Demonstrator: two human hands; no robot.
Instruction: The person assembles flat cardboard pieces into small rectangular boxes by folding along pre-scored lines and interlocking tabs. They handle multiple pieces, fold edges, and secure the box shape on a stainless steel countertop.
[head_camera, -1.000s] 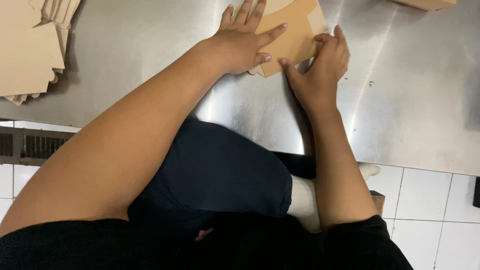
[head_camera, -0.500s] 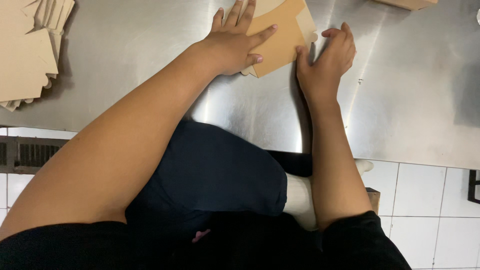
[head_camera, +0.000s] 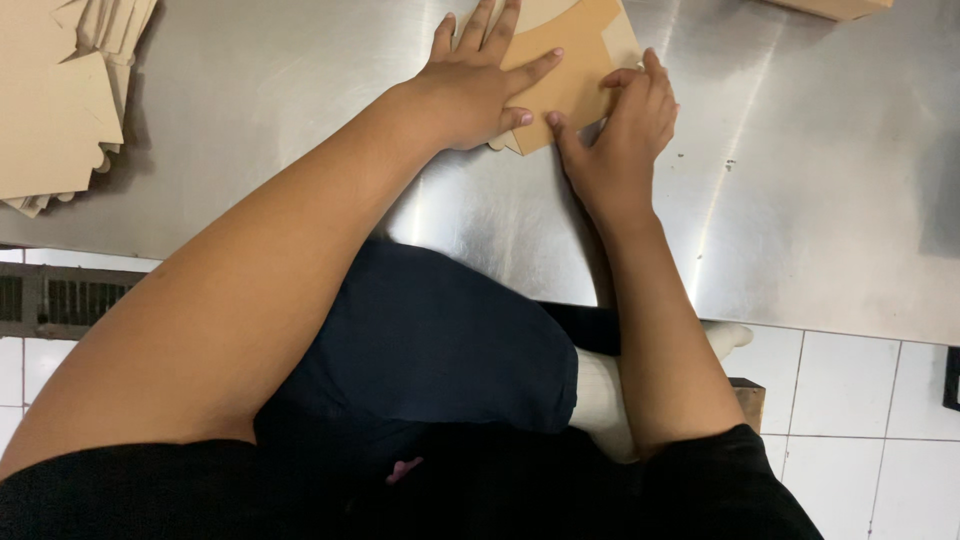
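While both hands press down, a flat tan die-cut cardboard sheet (head_camera: 570, 70) lies on the brushed steel table (head_camera: 800, 180).
Left hand (head_camera: 475, 85) rests spread flat on the sheet; right hand (head_camera: 620, 130), fingers curled, pinches its near edge. A stack of pale cardboard blanks (head_camera: 60, 100) sits far left.

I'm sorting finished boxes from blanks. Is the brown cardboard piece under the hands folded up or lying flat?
Lying flat. The cardboard piece lies against the metal table, left hand spread on it, right hand at its edge.
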